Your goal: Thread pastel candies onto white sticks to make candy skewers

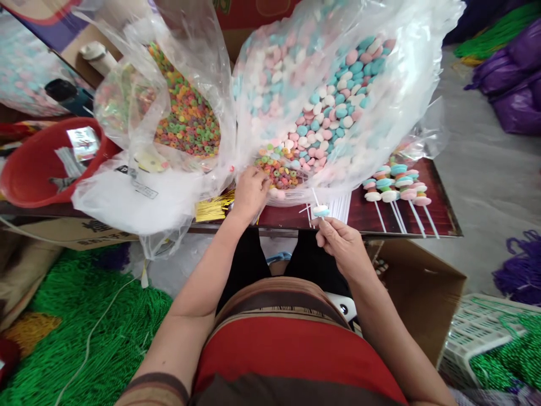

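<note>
My right hand [343,241] pinches a white stick [316,197]. A white and blue candy [321,211] is threaded on the stick, just above the fingertips. My left hand [250,194] is at the near left edge of a pile of small colourful ring candies [279,172], fingers curled against them; what they hold, if anything, is hidden. Behind the rings, pink, white and blue round candies [323,121] spill inside a big clear plastic bag [406,84]. Several finished candy skewers [397,183] lie at the table's right end. Loose white sticks [338,210] lie beside my right hand.
Another clear bag of ring candies [186,118] stands on the left, beside a red basin [25,169]. Gold twist ties [214,207] lie near my left forearm. Below the table [439,197] are a cardboard box [422,282], a white crate [477,327] and green beads [101,332].
</note>
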Demonstrator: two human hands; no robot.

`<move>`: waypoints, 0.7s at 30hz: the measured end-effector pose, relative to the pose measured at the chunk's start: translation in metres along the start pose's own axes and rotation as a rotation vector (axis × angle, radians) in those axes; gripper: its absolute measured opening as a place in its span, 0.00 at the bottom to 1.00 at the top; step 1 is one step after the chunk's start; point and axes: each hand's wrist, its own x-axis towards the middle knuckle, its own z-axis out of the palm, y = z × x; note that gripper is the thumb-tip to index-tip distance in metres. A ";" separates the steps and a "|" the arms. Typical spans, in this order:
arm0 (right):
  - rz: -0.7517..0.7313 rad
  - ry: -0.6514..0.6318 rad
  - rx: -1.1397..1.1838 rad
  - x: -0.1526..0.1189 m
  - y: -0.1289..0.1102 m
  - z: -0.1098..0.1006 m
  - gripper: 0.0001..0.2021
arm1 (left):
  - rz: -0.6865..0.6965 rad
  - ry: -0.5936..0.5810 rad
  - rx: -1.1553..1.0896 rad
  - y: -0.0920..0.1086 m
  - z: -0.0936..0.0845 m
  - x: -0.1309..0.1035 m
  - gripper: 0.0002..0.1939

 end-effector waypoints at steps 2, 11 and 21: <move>-0.008 0.003 -0.004 0.000 0.002 0.000 0.24 | -0.018 -0.004 0.002 -0.005 -0.004 0.001 0.08; -0.031 -0.028 -0.053 -0.001 0.009 0.004 0.24 | -0.056 -0.014 0.036 -0.008 -0.010 -0.005 0.14; -0.024 -0.060 -0.058 -0.001 0.013 0.007 0.24 | -0.019 -0.135 0.128 -0.001 -0.016 0.005 0.15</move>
